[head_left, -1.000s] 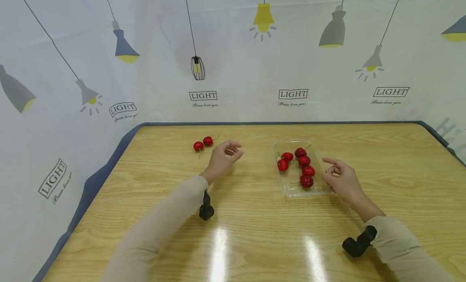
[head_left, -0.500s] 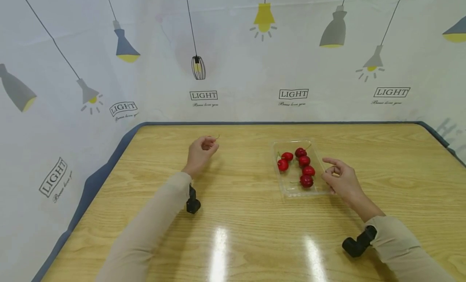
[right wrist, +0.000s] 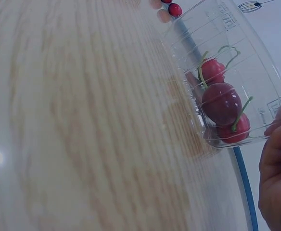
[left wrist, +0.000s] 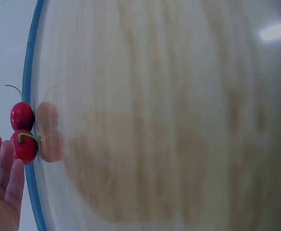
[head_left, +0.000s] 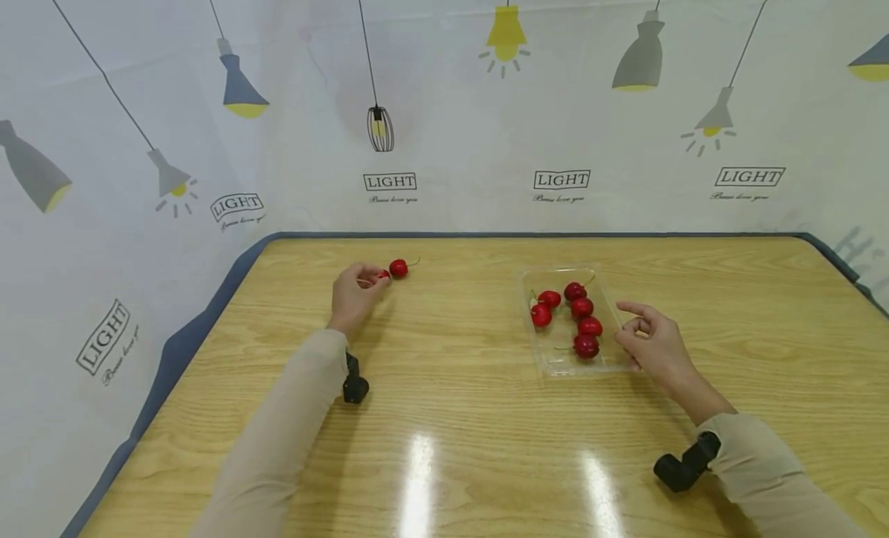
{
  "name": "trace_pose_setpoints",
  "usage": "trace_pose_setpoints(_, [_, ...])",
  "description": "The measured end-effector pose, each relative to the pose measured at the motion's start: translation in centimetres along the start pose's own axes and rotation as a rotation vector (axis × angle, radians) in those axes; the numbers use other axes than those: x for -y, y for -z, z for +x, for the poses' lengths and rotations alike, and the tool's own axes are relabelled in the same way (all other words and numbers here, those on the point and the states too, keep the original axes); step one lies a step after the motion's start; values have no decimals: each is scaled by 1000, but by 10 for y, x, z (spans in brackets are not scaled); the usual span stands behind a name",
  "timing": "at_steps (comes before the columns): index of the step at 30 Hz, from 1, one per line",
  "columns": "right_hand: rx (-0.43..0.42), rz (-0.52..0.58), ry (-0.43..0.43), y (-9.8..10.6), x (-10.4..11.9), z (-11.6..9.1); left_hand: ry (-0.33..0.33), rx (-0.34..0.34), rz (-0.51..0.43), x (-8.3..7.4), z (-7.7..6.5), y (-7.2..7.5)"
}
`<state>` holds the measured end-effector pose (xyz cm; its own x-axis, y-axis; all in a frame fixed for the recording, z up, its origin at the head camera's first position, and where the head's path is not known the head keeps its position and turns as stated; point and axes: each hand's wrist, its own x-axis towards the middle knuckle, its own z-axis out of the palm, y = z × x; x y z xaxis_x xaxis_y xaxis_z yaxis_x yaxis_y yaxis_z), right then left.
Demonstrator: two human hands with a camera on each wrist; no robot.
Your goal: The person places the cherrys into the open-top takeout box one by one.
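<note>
At the far left of the table, my left hand point(head_left: 356, 295) has its thumb and fingertips around one red cherry point(head_left: 383, 275), which they partly hide. A second cherry point(head_left: 399, 269) with a green stem sits right beside it. The left wrist view shows the fingers point(left wrist: 14, 185) at the lower cherry point(left wrist: 26, 148) and the other cherry point(left wrist: 22, 116) against it. My right hand point(head_left: 653, 343) pinches the right edge of a clear plastic tray point(head_left: 606, 362). Several cherries point(head_left: 582, 308) lie inside the tray. In the right wrist view, the thumb point(right wrist: 277, 149) is at the tray's corner.
The wooden table point(head_left: 458, 414) ends at a blue edge point(head_left: 472, 235) in front of a cloth backdrop point(head_left: 458, 121) printed with lamps. Black wrist cameras point(head_left: 684, 462) are on both sleeves.
My left hand has moved left, over the two loose cherries, and is now around the left one. My right hand and the tray have stayed in place.
</note>
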<state>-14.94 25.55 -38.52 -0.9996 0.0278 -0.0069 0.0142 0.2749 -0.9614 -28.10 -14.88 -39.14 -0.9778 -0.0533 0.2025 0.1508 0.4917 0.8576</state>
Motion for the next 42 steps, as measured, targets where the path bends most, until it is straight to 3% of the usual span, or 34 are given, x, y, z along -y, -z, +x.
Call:
trace_pose_setpoints(20, [0,5,7,0,-1,0,66,-1,32,4,-6,-3])
trace_pose_setpoints(42, [-8,-7,19,0,-1,0,174,87,99,6,-6,-2])
